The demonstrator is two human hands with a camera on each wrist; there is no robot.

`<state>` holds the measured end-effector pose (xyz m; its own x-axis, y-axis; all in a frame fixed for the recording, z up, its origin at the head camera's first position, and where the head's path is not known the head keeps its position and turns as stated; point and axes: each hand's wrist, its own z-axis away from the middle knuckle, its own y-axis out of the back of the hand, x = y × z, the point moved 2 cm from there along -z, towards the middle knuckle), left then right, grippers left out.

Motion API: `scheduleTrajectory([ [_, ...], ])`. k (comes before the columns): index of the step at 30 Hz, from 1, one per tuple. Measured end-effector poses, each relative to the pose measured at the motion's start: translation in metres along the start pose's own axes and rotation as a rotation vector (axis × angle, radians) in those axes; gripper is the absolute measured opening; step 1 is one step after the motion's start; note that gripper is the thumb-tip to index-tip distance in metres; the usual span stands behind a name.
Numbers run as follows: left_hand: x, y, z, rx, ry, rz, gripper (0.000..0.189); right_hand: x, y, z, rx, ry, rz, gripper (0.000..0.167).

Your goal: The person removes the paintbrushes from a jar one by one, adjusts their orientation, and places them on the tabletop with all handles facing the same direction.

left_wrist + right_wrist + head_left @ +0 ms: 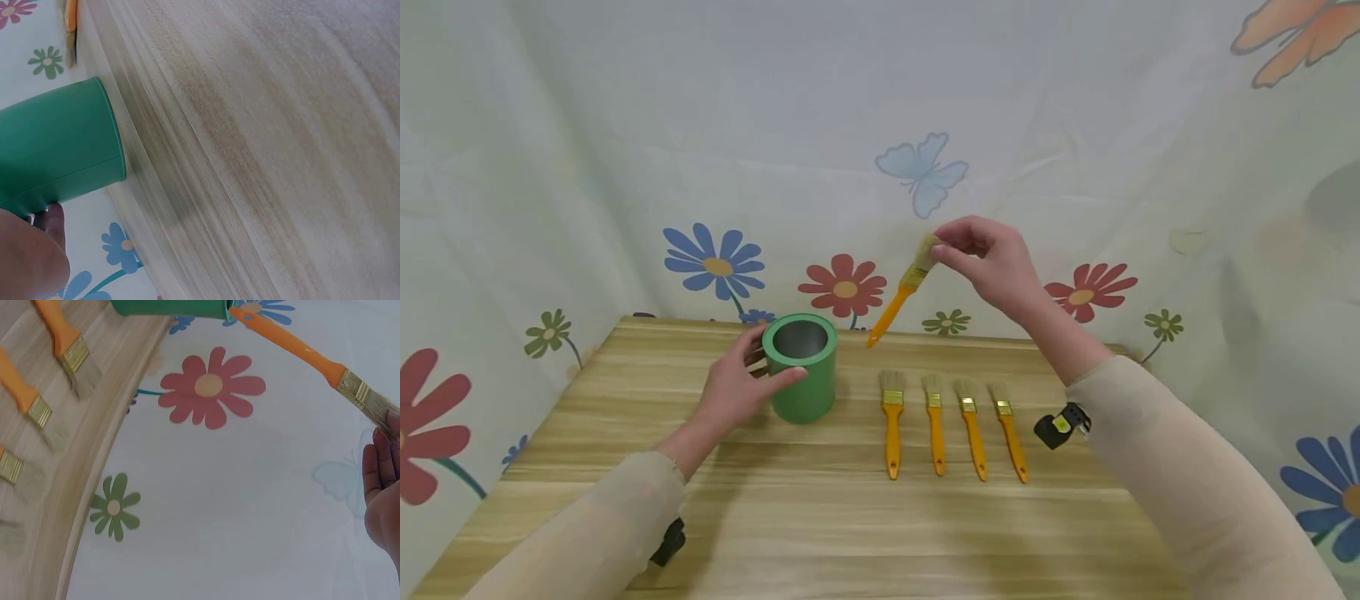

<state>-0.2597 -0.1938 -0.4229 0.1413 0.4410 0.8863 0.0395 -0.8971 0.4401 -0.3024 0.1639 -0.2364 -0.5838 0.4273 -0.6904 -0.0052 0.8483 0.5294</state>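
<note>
A green can (805, 392) with a dark open top stands upright on the table, and my left hand (737, 379) grips it from the left side, thumb across its front. To the right of the can, my right hand (996, 262) pinches a paintbrush (895, 312) by its bristles, above the table. Its orange handle slants down to the left toward the can. In the right wrist view, the same paintbrush (300, 347) shows its gold ferrule and pale bristles, with the fingers at the bristle end. The left wrist view shows the can (62, 140) from the side.
Several more paintbrushes lie in a row right of the can, handles toward me, among them a wide brush (892, 425) and a narrower one (1011, 437). The wooden table (820, 533) ends at a floral cloth backdrop (820, 183).
</note>
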Motion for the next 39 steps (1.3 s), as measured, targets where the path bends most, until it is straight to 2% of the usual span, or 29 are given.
scheduleTrajectory([
  [9,0.001,0.000,0.001,-0.003,-0.003,0.005,0.103,0.013,0.032,0.015,-0.035,-0.062,0.074,0.021],
  [16,0.000,-0.001,0.001,0.003,-0.002,0.002,0.104,0.021,0.054,0.035,-0.099,-0.130,0.111,0.023],
  [23,0.000,-0.002,0.001,0.005,-0.009,0.006,0.103,0.039,0.075,0.052,-0.155,-0.165,0.190,0.025],
  [30,-0.001,-0.001,0.001,-0.001,-0.006,0.005,0.104,0.051,0.091,0.069,-0.212,-0.204,0.266,0.024],
  [39,0.000,-0.001,0.001,-0.003,-0.003,0.012,0.104,0.064,0.108,0.088,-0.261,-0.241,0.304,0.024],
])
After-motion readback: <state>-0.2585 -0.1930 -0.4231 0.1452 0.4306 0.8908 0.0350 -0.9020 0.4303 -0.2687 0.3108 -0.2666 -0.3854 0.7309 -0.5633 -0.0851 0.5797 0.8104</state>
